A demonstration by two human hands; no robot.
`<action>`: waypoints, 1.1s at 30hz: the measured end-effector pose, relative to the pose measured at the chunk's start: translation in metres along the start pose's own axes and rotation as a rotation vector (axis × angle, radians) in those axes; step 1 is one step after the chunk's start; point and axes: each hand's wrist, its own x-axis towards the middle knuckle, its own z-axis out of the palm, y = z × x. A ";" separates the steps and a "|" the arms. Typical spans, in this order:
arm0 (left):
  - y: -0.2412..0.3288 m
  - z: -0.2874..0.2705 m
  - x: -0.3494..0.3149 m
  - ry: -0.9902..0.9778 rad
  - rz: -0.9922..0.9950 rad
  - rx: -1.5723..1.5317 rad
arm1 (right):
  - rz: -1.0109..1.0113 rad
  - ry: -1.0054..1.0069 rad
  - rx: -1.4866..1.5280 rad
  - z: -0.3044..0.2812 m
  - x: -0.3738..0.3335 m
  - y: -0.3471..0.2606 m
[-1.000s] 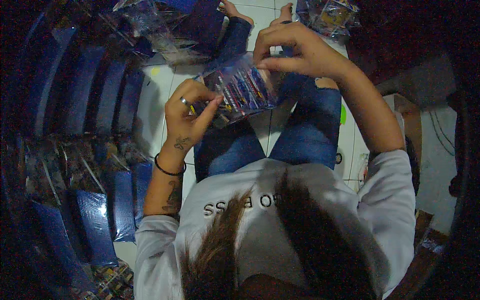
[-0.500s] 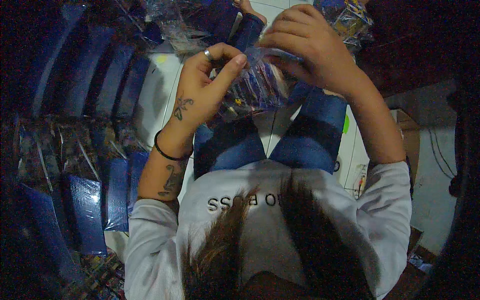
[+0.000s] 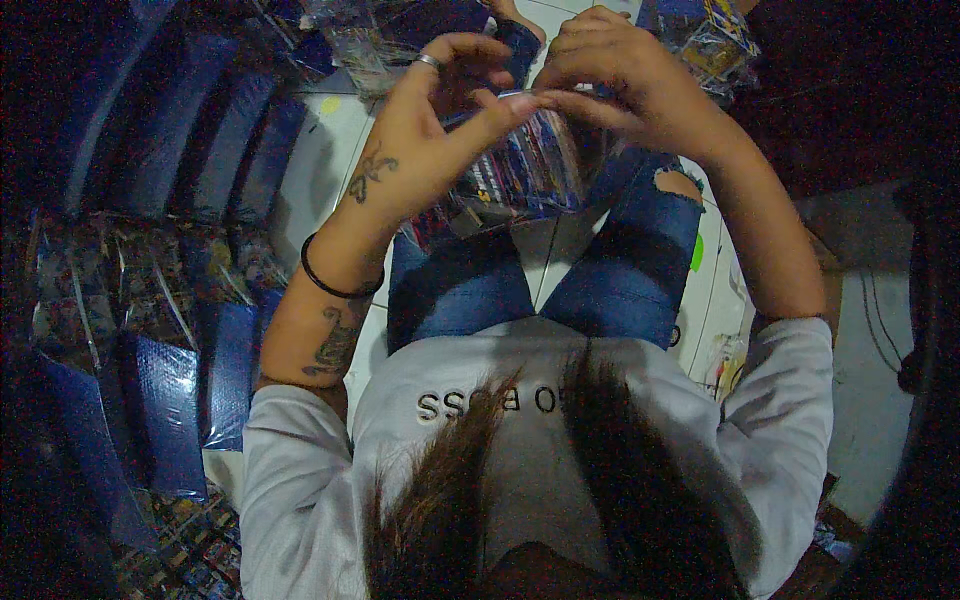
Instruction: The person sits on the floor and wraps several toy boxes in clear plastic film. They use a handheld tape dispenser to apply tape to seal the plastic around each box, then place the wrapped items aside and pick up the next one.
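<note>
A pack of thin, colourful items (image 3: 525,165), lined up on edge and in clear plastic, is under my hands above my knees. My left hand (image 3: 440,110), with a ring and a dark wristband, is open. Its thumb reaches to the pack's upper edge, while its fingers are lifted apart from the thumb. My right hand (image 3: 630,85) is curled at the pack's far right, fingers bent and thumb toward my left thumb. It seems to pinch the clear plastic, whose edge is mostly hidden by the fingers.
Blue, plastic-wrapped panels (image 3: 165,375) stand in rows at the left, with printed packs (image 3: 155,275) among them. Further plastic-wrapped bundles (image 3: 705,45) lie at the far side. Another person's foot (image 3: 515,12) shows at the top. White floor tiles (image 3: 335,135) lie below.
My left fingers have lifted and spread from the thumb, and that hand has shifted slightly right and up. The clear plastic that stood up between my hands is lower, showing the pack more plainly.
</note>
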 end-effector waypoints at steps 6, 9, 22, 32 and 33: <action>0.002 -0.008 0.001 -0.092 0.049 0.255 | -0.054 0.166 0.395 -0.008 0.004 0.003; 0.007 -0.006 0.003 -0.077 0.028 0.259 | -0.008 0.062 0.451 -0.006 0.007 0.001; 0.004 -0.015 0.013 -0.255 -0.306 -0.020 | -0.085 0.078 0.105 -0.002 0.000 0.007; 0.003 -0.011 0.013 -0.185 -0.446 -0.258 | -0.208 0.300 -0.203 0.005 -0.003 -0.003; 0.004 -0.011 0.013 -0.221 -0.423 -0.251 | -0.236 0.325 -0.267 0.005 -0.004 -0.005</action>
